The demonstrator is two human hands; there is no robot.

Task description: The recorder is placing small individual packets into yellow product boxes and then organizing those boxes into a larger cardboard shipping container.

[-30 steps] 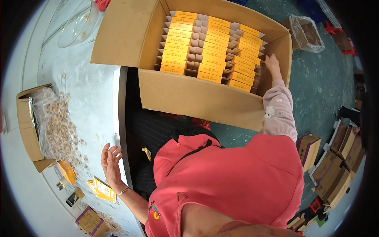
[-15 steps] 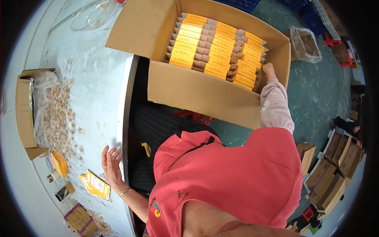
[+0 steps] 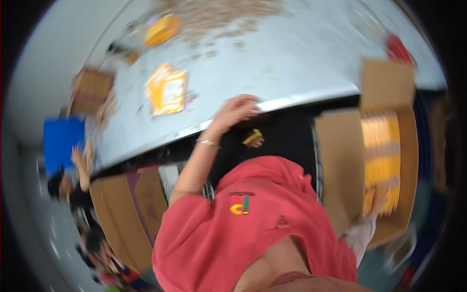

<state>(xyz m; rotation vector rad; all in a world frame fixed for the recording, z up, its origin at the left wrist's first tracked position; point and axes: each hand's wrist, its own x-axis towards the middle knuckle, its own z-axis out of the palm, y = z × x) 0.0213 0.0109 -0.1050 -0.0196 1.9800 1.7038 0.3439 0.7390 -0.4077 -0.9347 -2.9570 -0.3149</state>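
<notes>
My left hand point(image 3: 235, 113) is at the front edge of the pale table point(image 3: 292, 63), fingers outstretched and slightly bent, holding nothing. At the right, my right hand point(image 3: 377, 200) reaches into an open cardboard carton point(image 3: 339, 168). It is over the near end of the yellow boxes point(image 3: 382, 163) that stand in rows there. Motion blur smears its fingers, so their grip cannot be made out. Flat yellow-and-white packs point(image 3: 170, 92) lie on the table beyond my left hand.
Small wrapped pieces point(image 3: 224, 19) are spread across the table's far side, beside an orange package point(image 3: 163, 30). A closed carton point(image 3: 119, 214) stands at the left. Past it a co-worker's hand point(image 3: 80, 160) is near a blue panel point(image 3: 63, 141). A red object point(image 3: 400, 48) sits at the far right.
The view has swung left, so the carton now appears at the right. My right hand has moved from the carton's side wall onto the boxes. The left remains near the table edge.
</notes>
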